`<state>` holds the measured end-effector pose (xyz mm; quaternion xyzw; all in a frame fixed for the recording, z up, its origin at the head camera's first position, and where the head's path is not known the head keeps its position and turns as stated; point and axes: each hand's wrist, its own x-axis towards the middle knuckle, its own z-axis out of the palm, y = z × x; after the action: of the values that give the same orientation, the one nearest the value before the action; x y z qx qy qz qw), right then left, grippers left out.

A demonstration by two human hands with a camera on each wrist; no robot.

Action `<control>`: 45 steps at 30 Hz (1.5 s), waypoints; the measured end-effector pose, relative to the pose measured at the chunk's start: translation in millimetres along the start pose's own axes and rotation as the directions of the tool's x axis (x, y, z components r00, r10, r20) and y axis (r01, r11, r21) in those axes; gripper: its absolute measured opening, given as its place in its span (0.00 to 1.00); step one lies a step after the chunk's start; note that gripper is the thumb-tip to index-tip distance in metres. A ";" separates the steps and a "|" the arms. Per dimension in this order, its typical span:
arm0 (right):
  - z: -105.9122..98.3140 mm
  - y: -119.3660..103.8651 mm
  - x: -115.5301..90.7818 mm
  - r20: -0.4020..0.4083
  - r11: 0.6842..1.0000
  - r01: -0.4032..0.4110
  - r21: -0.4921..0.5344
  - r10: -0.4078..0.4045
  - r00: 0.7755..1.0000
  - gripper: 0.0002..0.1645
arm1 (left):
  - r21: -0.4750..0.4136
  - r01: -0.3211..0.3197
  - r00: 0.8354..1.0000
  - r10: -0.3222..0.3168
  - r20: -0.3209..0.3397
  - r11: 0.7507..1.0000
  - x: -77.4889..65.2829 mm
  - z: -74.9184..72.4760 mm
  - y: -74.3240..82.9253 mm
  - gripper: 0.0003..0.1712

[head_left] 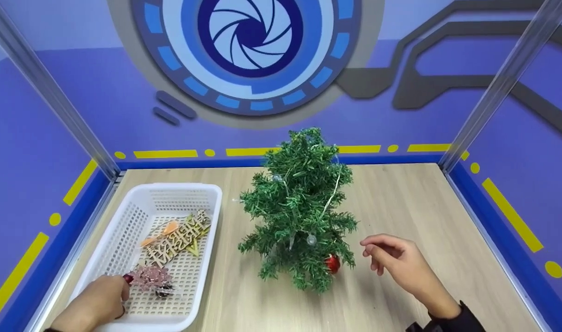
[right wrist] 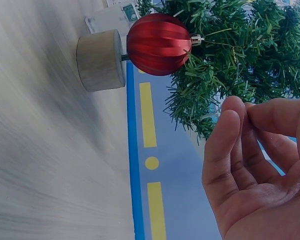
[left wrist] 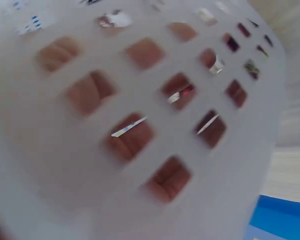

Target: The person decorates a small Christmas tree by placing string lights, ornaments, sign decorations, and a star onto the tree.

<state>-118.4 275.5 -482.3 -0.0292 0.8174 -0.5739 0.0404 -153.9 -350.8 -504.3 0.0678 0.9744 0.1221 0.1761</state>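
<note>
A small green artificial Christmas tree (head_left: 304, 203) stands mid-table on a round wooden base (right wrist: 101, 61). From a low branch hangs a ribbed red bauble (head_left: 332, 263). My right hand (head_left: 396, 263) hovers just right of the tree, its fingers loosely bent and holding nothing. Inside the white basket (head_left: 215, 258), at its near left, my left hand (head_left: 98, 297) grips a shiny dark red bauble (head_left: 128, 278), mostly hidden by the fingers. Beside it lie a pink glittery ornament (head_left: 152, 277) and a dark small piece. The left wrist view is blurred, with the hand showing through the basket holes.
Further back in the basket lie wooden letter signs (head_left: 177, 244), orange pieces (head_left: 170, 227) and a yellow-green star (head_left: 193, 246). A thin light string (head_left: 332, 191) with clear bulbs runs over the tree. Purple-blue printed panels (head_left: 401, 124) wall the table (head_left: 401, 193) at back and sides.
</note>
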 end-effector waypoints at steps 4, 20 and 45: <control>1.7 -1.4 0.6 0.017 0.999 0.034 -0.003 -0.034 0.999 0.16 | 0.014 -0.011 1.000 0.011 -0.029 1.000 0.2 -4.5 0.9 0.14; 14.3 -28.1 -10.0 -0.025 0.971 0.224 0.080 -0.223 0.975 0.12 | -0.132 -0.329 0.768 0.183 -0.614 0.935 -30.1 -47.1 103.7 0.16; 86.2 -64.9 -26.7 0.309 0.873 0.388 0.294 -0.471 0.826 0.22 | -0.311 -0.854 0.504 0.513 -0.695 0.418 -47.7 -5.1 279.3 0.17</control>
<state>-83.2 175.3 -449.5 -0.3167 0.6985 -0.6383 0.0659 -86.5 -91.8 -411.0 0.3800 0.7572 0.5127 -0.1395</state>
